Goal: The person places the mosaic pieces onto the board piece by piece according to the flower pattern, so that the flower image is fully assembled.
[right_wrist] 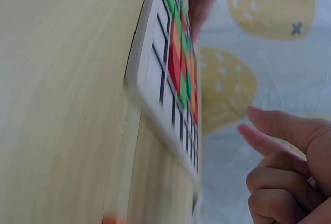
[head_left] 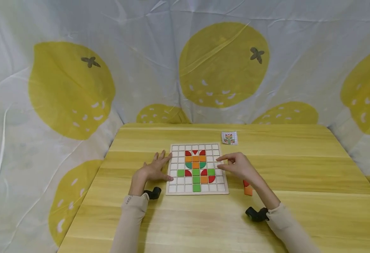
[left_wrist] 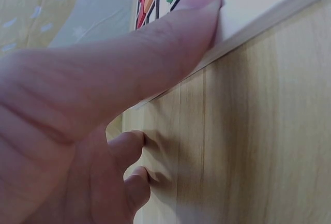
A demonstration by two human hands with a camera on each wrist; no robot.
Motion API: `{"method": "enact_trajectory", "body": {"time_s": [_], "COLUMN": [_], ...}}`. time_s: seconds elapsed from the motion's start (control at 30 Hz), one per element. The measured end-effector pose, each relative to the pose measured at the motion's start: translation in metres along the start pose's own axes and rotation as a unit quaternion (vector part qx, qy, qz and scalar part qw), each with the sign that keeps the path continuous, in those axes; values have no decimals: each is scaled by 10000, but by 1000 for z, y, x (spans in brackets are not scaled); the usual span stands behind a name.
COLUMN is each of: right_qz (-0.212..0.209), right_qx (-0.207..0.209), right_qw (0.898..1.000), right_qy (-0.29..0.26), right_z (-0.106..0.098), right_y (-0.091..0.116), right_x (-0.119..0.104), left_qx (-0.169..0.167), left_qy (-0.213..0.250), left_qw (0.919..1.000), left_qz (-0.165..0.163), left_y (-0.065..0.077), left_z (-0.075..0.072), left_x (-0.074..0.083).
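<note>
A square white grid board (head_left: 189, 188) lies on the table with red, orange and green tiles forming a flower-like pattern. My left hand (head_left: 153, 169) rests at its left edge, fingers spread; in the left wrist view the thumb (left_wrist: 170, 40) lies on the board's rim. Above the board's right side hovers my right hand (head_left: 238, 166). Its thumb and index finger point left, a small gap between them, and no tile shows there. In the right wrist view the other fingers (right_wrist: 276, 195) are curled. The board (right_wrist: 150, 100) also appears there, apart from that hand.
A small pattern card (head_left: 229, 138) lies behind the board's right corner. Loose tiles, a red one (head_left: 246, 183) and an orange one (head_left: 248, 190), lie right of the board, near the right forearm. A lemon-print cloth (head_left: 150, 70) hangs behind the wooden table (head_left: 298, 168).
</note>
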State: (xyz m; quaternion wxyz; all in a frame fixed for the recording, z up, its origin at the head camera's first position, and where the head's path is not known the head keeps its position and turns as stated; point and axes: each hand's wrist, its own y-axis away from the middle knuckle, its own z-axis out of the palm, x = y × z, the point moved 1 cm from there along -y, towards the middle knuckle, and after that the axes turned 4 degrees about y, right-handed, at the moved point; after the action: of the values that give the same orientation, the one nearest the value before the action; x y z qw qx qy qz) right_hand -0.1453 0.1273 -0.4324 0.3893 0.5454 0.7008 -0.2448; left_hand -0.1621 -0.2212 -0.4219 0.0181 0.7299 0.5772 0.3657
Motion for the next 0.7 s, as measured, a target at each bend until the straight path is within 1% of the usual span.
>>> {"method": "enact_trajectory", "body": {"time_s": [0.1, 0.23, 0.33, 0.47, 0.7], "right_qz": [135, 390, 477, 433, 543], "right_qx": [112, 85, 41, -20, -386], "right_qw": [9998, 9991, 9985, 9983, 9943], "right_qy": [58, -146, -255, -387, -828], "right_z": [-16, -31, -38, -46, -53], "right_y": [14, 31, 40, 51, 62], "right_x": [18, 39, 51, 65, 81], "left_qx": [-11, -3, -4, -22, -23], "left_qy": [18, -10, -19, 15, 27], "left_qw": [10000, 10000, 10000, 10000, 10000], "left_qz": [-24, -25, -12, 20, 58], "left_y": [1, 1, 1, 1, 0], "left_z": [1, 2, 1, 1, 0], "left_x": [-3, -5, -5, -3, -2]}}
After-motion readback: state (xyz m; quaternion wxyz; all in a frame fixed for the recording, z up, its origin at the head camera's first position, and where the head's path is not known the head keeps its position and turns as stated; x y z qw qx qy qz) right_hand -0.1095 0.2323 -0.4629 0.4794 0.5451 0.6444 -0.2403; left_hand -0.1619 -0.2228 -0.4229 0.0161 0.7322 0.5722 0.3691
